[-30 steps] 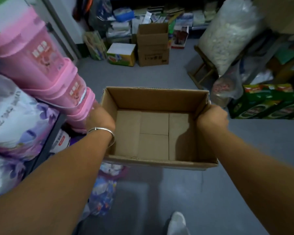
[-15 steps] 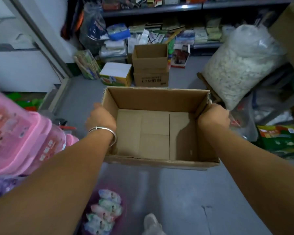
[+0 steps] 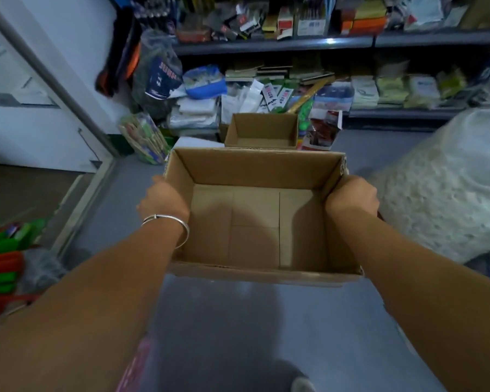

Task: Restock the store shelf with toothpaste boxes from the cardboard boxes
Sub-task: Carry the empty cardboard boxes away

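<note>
Carton [image 3: 262, 176] held; 2nd box [image 3: 262, 130], white sack [image 3: 447, 188] ahead.

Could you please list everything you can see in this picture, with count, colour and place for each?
Carried cardboard box: one, brown, empty, centre, held above the floor.
Second cardboard box: one, brown, open, on the floor beyond the carried one.
Shelves: two dark levels on the far wall, crowded with mixed packets too blurred to count.
Large sack: one, whitish, translucent, right side.
Dark bag: one, with a blue label, left of the shelves.
Green and red packs: a stack, far left edge.
Floor: grey.
Bracelet: one, silver, on the left wrist.
Left hand: grips the box's left wall.
Right hand: grips the box's right wall.
</note>
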`<state>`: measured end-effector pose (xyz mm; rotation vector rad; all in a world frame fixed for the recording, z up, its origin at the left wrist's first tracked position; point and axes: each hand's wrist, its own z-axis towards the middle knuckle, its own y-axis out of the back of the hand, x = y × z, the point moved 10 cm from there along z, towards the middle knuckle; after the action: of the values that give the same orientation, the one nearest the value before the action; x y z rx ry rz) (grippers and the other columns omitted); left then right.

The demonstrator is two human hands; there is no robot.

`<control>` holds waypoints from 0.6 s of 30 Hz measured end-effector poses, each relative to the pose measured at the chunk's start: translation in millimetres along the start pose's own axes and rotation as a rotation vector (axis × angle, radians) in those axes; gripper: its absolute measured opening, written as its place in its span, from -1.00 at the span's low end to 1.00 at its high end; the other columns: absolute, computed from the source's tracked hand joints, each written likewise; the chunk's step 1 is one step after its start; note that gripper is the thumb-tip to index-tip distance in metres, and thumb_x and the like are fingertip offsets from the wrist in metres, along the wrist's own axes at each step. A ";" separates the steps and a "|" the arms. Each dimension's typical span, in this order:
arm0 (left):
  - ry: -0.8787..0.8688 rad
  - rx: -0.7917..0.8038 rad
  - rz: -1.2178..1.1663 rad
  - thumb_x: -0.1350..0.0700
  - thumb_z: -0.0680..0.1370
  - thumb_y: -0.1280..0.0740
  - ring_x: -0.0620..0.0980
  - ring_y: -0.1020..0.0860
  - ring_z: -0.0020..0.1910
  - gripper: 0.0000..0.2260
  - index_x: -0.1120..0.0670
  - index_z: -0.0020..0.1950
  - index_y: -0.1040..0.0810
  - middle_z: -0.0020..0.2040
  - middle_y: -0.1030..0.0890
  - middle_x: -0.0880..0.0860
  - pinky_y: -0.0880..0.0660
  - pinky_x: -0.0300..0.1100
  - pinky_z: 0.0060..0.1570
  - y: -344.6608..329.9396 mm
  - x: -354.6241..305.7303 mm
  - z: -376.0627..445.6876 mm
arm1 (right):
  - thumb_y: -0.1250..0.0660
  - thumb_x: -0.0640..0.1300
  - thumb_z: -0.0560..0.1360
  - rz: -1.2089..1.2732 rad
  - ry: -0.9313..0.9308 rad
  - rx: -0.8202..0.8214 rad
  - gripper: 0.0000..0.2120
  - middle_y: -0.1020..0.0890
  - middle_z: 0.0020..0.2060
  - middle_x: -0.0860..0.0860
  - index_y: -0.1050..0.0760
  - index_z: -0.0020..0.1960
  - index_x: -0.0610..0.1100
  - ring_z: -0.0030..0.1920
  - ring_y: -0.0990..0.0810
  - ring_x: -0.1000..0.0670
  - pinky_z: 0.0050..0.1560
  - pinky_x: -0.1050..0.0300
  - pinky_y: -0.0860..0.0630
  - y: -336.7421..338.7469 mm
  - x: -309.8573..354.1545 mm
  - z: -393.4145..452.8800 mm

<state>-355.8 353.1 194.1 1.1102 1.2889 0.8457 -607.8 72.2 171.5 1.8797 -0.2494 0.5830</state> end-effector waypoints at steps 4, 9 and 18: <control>0.005 0.010 -0.016 0.26 0.59 -0.12 0.34 -0.47 0.14 -0.75 0.29 0.25 -0.35 0.17 -0.48 0.33 -0.43 0.18 0.15 -5.0 -28.6 65.2 | -0.13 -0.24 0.55 -0.016 0.014 0.014 -0.79 -0.54 0.11 -0.22 -0.50 0.09 -0.22 0.12 -0.52 -0.26 0.07 -0.04 -0.46 -16.1 54.9 60.5; 0.069 0.009 0.007 0.26 0.59 -0.11 0.29 -0.46 0.21 -0.69 0.26 0.34 -0.31 0.23 -0.47 0.29 -0.38 0.09 0.19 -9.1 -46.4 161.4 | -0.15 -0.25 0.55 -0.045 0.048 0.029 -0.79 -0.55 0.11 -0.23 -0.51 0.10 -0.21 0.13 -0.51 -0.27 0.09 -0.05 -0.46 -51.0 136.7 125.4; 0.070 -0.054 -0.007 0.25 0.60 -0.09 0.32 -0.49 0.15 -0.76 0.26 0.25 -0.35 0.16 -0.50 0.31 -0.41 0.15 0.11 -2.4 -57.0 349.9 | -0.16 -0.21 0.56 -0.005 0.066 0.037 -0.77 -0.55 0.13 -0.25 -0.50 0.13 -0.24 0.16 -0.51 -0.27 0.12 -0.04 -0.46 -129.6 292.3 221.9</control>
<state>-18.3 244.8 187.5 1.0410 1.3193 0.9165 -239.8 -52.8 151.3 1.8922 -0.1919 0.6489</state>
